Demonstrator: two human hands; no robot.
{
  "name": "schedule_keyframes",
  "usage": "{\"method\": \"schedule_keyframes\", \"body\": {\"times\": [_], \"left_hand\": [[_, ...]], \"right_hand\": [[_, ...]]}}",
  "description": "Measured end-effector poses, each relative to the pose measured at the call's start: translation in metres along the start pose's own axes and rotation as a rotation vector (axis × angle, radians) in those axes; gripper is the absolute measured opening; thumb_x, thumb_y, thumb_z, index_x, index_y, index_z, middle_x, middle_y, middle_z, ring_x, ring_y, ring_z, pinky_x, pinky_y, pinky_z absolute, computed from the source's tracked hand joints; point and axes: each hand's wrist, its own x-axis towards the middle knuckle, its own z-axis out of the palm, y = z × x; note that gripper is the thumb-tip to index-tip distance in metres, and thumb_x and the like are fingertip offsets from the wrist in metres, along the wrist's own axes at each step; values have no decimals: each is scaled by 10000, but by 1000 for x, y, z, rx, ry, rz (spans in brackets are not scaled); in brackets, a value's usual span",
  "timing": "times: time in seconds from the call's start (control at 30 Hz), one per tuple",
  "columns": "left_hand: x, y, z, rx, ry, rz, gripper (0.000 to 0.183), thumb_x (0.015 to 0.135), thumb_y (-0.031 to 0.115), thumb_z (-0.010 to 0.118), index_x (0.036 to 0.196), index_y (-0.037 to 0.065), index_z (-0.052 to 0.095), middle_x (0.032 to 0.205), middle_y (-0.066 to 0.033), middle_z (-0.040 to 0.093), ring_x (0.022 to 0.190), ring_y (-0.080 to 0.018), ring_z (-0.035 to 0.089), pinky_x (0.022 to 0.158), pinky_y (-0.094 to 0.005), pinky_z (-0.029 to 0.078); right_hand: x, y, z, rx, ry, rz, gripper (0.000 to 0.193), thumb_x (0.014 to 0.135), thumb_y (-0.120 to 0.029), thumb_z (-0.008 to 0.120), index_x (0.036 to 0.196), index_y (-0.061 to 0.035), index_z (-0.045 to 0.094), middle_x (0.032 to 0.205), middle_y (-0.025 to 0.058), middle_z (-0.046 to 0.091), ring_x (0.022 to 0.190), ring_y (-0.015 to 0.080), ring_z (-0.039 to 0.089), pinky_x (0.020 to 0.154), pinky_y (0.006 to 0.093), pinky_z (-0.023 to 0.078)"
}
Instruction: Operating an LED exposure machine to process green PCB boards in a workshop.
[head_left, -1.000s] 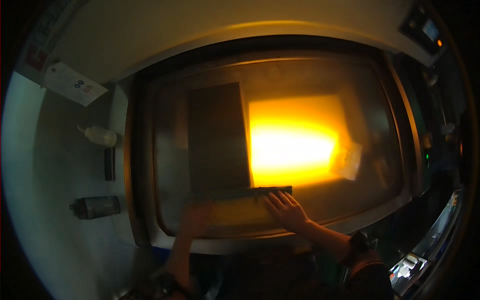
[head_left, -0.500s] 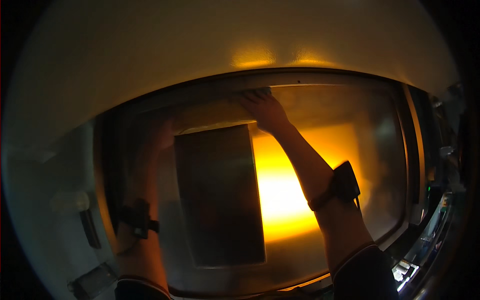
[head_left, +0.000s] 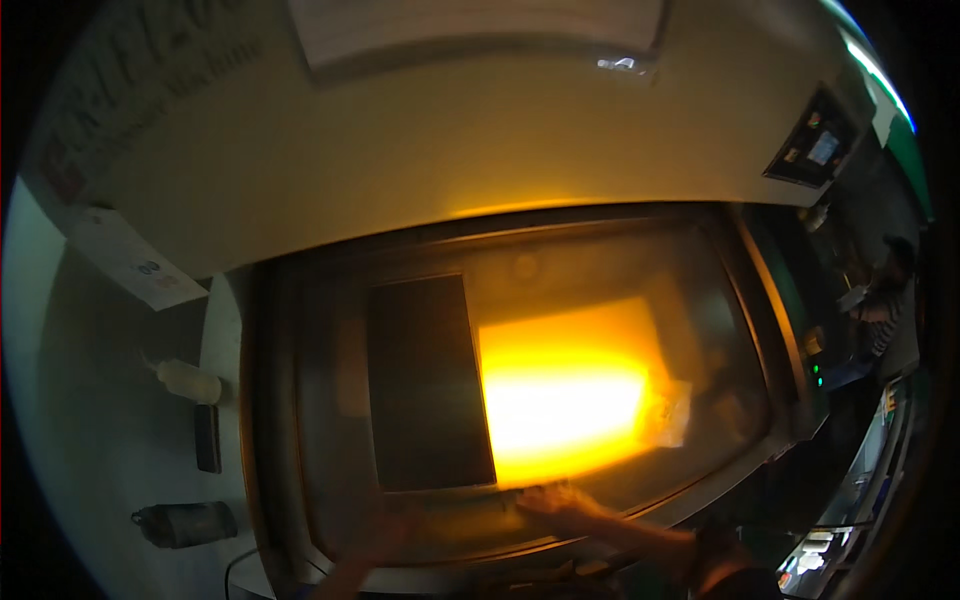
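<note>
A dark rectangular panel (head_left: pixel 425 385) lies on the flat bed of a large machine, left of a bright yellow-white glow. My right hand (head_left: pixel 558 503) rests low over the bed at its near side, just right of the panel's near corner, fingers stretched out to the left; they look empty, though blurred. Below the panel's near left corner, my left hand (head_left: pixel 385 535) is dim and smeared, so its fingers cannot be made out. A faint yellowish band shows on the bed between the hands.
A pale machine cover (head_left: pixel 480 130) rises behind the bed, with a control panel (head_left: pixel 815 140) at right. On the left surface are a whitish bottle (head_left: pixel 190 381), a dark block (head_left: pixel 207 438) and a dark cylinder (head_left: pixel 187 524). A small pale sheet (head_left: pixel 672 413) lies beside the glow.
Both hands have come back from the bed's far edge, beyond the panel, to its near side. The view has shifted, showing more of the cover and the left surface.
</note>
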Motion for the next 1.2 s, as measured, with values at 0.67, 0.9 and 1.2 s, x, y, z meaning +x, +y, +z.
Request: {"method": "schedule_keyframes", "body": {"times": [0.67,0.9,1.2], "left_hand": [[6,180,-36,-646,205,-414,839,703,109,697,1468,279,396,1526,77,394,1259,-374,461,941,-512,525],[54,164,25,-504,74,-377,702,850,102,614,1483,308,391,1573,62,312,1336,-330,398,1041,-584,408],[87,175,48,-378,-249,-504,892,868,167,657,1568,176,103,1631,-73,78,1476,-353,154,1043,-658,362]], "right_hand": [[-218,-84,61,938,917,911,403,892,-160,600,1275,-38,582,1272,180,607,1123,284,626,976,383,488],[-275,-160,128,867,565,1136,360,902,-201,599,1226,-45,627,1135,165,682,1016,288,678,906,368,527],[-341,-204,169,1120,385,1411,282,899,-288,564,946,-38,687,942,145,714,865,341,683,760,424,534]]}}
